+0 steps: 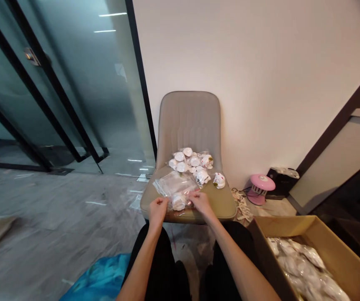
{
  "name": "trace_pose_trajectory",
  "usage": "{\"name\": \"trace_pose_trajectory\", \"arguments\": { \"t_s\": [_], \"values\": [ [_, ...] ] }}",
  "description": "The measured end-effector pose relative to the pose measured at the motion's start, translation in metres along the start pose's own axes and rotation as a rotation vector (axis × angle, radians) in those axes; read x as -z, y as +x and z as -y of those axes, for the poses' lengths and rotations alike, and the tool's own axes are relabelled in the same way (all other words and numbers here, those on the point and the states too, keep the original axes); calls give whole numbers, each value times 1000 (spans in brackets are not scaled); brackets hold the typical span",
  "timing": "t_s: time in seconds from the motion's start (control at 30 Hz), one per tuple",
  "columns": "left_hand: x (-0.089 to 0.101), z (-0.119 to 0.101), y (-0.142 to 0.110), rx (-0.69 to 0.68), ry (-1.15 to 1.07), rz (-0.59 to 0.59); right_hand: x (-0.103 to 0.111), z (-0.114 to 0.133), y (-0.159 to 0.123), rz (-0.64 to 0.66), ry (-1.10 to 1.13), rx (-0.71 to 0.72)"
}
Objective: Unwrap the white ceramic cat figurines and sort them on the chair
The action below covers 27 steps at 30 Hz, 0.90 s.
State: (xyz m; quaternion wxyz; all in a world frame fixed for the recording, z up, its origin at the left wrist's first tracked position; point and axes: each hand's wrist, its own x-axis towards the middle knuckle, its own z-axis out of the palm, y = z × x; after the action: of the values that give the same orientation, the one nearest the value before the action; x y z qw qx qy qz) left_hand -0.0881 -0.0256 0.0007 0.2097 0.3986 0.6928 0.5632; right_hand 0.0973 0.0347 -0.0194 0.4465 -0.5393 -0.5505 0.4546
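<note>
On the chair seat, a clear plastic bag with a white rounded item inside lies between my hands. My left hand pinches the bag's left edge. With fingers closed, my right hand grips its right side. Just behind lies a stack of flat clear bags. A pile of white rounded items, some with coloured markings, rests farther back in clear plastic. One white item with red and green marks sits apart on the right of the seat. What exactly these items are, I cannot tell.
A cardboard box at lower right holds several bagged white items. A pink lamp-like device and a black box stand by the wall. Blue plastic lies on the floor at left, near a glass door.
</note>
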Motion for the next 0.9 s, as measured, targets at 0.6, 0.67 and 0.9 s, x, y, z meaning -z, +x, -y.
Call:
{"name": "trace_pose_trajectory", "arguments": {
  "t_s": [0.6, 0.67, 0.9],
  "values": [
    [11, 23, 3, 96, -228, 93, 6, -1, -20, -31, 99, 212],
    [15, 16, -4, 35, -192, 57, 8, 0, -20, -43, 89, 237],
    [23, -12, -56, -565, 220, -96, 9, 3, -20, 9, 124, 236]
  ]
}}
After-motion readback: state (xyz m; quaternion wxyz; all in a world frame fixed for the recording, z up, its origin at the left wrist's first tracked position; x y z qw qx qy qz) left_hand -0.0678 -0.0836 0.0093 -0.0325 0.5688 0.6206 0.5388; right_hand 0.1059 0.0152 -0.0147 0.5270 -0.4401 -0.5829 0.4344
